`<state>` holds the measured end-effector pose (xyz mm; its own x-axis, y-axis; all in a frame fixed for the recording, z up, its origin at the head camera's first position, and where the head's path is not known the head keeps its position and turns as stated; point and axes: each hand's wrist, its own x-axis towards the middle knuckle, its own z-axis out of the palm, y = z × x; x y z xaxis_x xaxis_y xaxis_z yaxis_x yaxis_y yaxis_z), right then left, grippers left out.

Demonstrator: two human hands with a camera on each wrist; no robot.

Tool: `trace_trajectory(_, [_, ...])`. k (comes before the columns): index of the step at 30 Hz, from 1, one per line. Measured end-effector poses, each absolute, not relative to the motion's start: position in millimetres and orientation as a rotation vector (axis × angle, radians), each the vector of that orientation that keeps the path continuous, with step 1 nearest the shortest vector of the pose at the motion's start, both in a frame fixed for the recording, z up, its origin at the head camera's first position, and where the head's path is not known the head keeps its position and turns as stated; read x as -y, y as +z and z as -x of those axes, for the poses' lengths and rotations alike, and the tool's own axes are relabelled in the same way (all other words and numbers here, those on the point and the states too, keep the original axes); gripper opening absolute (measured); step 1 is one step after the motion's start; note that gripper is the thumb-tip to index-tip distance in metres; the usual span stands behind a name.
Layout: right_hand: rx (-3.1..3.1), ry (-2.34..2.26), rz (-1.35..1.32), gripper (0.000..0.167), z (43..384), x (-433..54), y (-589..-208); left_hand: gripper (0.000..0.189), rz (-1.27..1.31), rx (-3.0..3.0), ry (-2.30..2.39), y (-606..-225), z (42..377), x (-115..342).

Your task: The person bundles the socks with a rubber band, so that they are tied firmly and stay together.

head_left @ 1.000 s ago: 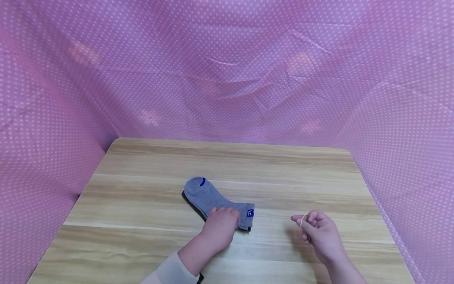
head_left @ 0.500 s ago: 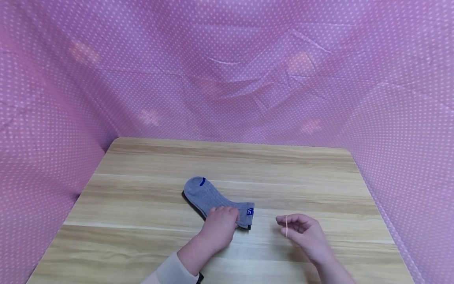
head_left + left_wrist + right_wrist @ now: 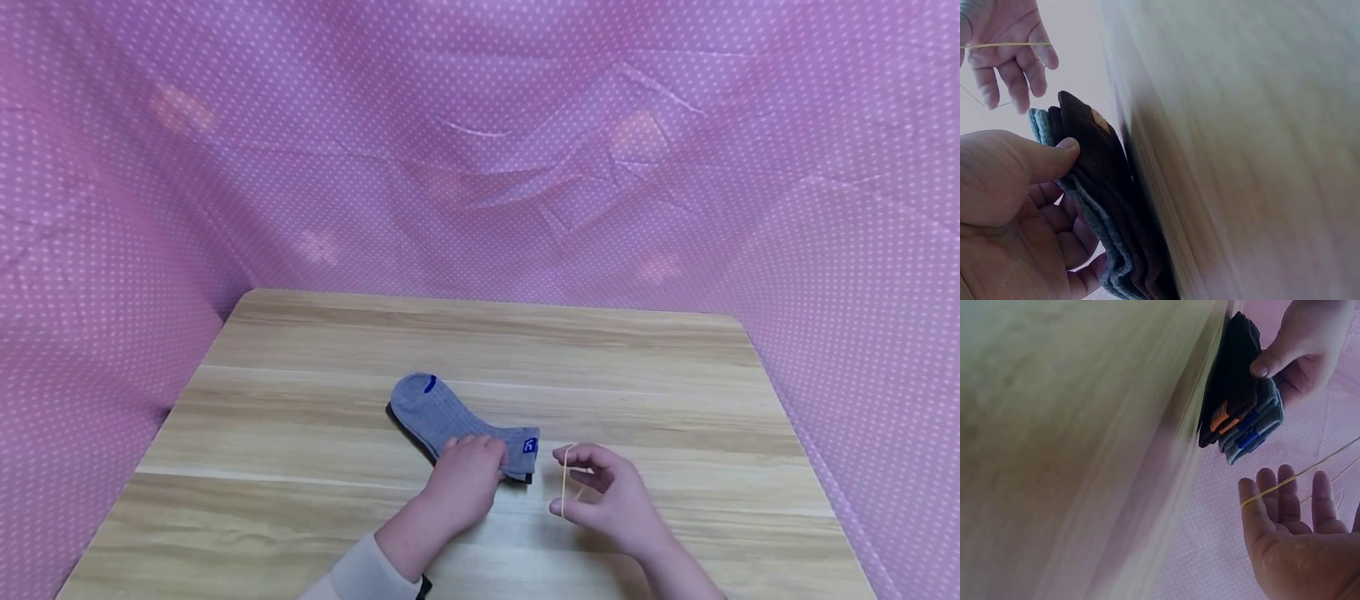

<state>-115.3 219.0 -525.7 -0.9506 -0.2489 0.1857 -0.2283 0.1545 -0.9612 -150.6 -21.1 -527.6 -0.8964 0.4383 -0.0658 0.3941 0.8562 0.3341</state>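
Grey socks [image 3: 438, 414] with blue marks lie stacked on dark socks [image 3: 1100, 156] near the middle of the table. My left hand [image 3: 467, 479] grips the pile near the cuff end; its thumb [image 3: 1054, 156] presses the dark side in the left wrist view, with fingers on the grey side. Right of the cuffs, apart from them, my right hand [image 3: 611, 496] is spread with a thin yellow rubber band [image 3: 564, 483] stretched around its fingers and thumb. In the right wrist view, an orange label [image 3: 1220, 417] shows on a dark cuff.
The wood-patterned table [image 3: 300, 342] has rounded far corners. Pink-purple dotted cloth [image 3: 480, 167] hangs behind it and along both sides.
My right hand has moved left toward the sock cuffs, and its fingers have spread, stretching the rubber band wider. My left hand and the socks stay nearly in place.
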Motion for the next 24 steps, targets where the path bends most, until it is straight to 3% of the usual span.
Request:
trace_trajectory(9, [-2.563,-1.773,0.456,0.063,115.3,-206.6,-527.3,0.011,-0.667,-2.893,0.507,-529.4,149.4,20.9])
trace_trajectory(16, [-2.681,-1.642,0.487,0.090,118.6,-202.5,-532.2,0.011,-0.722,-2.881,0.556,-527.4,147.0,18.3])
trace_trajectory(24, [-2.755,-1.518,0.557,0.093,122.1,-197.2,-531.2,0.011,-0.804,-2.861,0.573,-519.6,143.8,15.4])
